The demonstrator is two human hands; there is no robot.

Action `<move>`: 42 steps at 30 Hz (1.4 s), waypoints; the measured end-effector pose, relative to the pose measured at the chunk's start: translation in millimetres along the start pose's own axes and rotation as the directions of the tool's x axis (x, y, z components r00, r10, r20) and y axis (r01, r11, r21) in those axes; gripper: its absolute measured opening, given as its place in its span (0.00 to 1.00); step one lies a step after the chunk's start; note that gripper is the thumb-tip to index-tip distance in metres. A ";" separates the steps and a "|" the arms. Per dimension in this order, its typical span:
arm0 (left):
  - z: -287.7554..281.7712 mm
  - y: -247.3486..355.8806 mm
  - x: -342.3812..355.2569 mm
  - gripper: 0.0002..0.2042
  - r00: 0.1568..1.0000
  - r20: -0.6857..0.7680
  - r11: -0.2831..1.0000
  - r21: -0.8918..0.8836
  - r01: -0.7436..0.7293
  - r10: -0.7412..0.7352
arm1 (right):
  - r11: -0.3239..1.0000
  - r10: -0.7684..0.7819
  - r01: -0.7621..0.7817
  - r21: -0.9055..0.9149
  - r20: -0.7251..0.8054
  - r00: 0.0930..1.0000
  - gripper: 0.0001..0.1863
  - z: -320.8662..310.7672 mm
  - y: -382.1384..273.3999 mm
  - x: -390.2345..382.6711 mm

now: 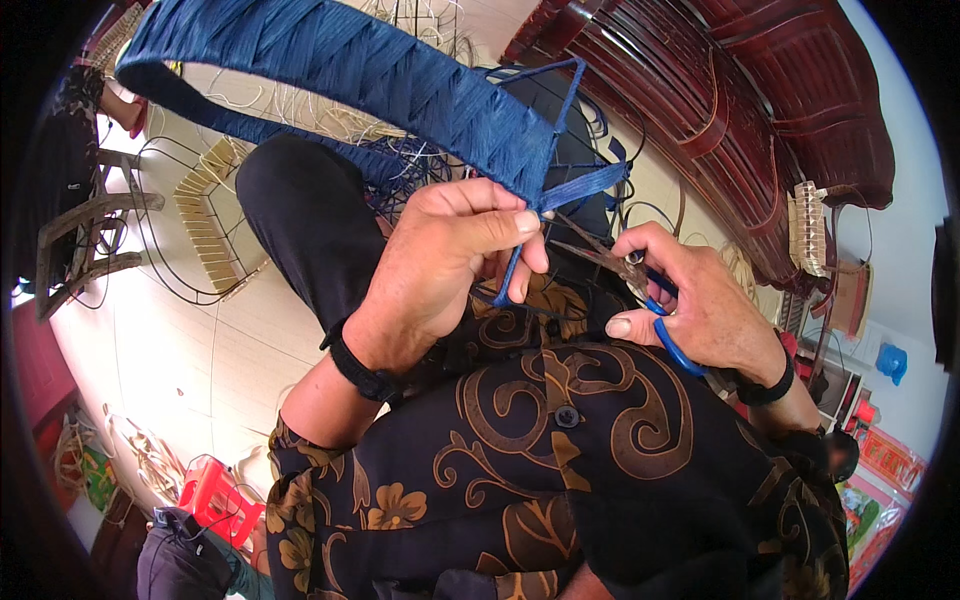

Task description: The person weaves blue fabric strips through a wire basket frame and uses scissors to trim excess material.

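Observation:
A wide blue band (400, 90), wrapped in a slanting woven pattern, runs from the upper left down to my left hand (435, 250). That hand is closed, its thumb and fingers pinching the band's near corner. From this corner a flat blue strip (590, 186) sticks out to the right, and a thin blue cord (512, 275) hangs below the fingertips. My right hand (705, 300) grips a pair of scissors (630, 270) by its blue handles. The blades are apart and point left at the corner, close to my left fingertips; whether they touch the strip I cannot tell.
A dark red wooden bench (690, 130) stands at the upper right. Left of my knee (300, 200) lies a frame wrapped in yellowish cord (208, 225). A red plastic stool (215, 500) and a seated person's leg (185, 565) are at the lower left. Loose strands cover the floor beyond.

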State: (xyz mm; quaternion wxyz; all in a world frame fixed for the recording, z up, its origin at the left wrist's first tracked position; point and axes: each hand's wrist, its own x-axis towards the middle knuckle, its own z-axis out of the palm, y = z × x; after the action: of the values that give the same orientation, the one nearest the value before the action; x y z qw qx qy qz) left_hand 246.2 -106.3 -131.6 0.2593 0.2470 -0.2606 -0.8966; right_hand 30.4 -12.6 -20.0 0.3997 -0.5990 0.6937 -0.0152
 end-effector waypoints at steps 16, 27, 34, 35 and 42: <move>28.5 -12.0 -14.6 0.06 0.986 -0.167 0.999 -0.033 -0.022 0.016 | 0.997 -0.075 0.076 0.011 -0.066 0.995 0.34 10.7 12.7 12.6; 55.9 -14.9 0.8 0.12 0.989 -0.132 0.985 0.155 0.081 -0.060 | 0.998 -0.056 0.045 -0.051 -0.241 0.969 0.40 10.7 19.7 0.7; 54.7 -14.0 4.4 0.11 0.989 -0.110 0.977 0.178 0.120 -0.102 | 0.997 -0.020 0.037 0.073 -0.219 0.975 0.35 14.9 56.0 -10.6; 56.2 -13.7 3.9 0.11 0.989 -0.122 0.980 0.167 0.107 -0.087 | 0.996 0.027 -0.009 0.089 -0.205 0.978 0.35 9.7 59.3 -14.1; 65.1 -16.2 6.4 0.11 0.988 -0.143 0.983 0.167 0.079 -0.055 | 0.573 0.104 0.296 0.764 -0.426 0.899 0.25 15.9 68.8 -2.0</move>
State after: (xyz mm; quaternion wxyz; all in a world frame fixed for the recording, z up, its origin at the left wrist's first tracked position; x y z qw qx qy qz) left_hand 198.4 -76.2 -94.9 0.2237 0.3386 -0.3101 -0.8597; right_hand -17.0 15.7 -64.1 0.4664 -0.3671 0.6430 -0.4840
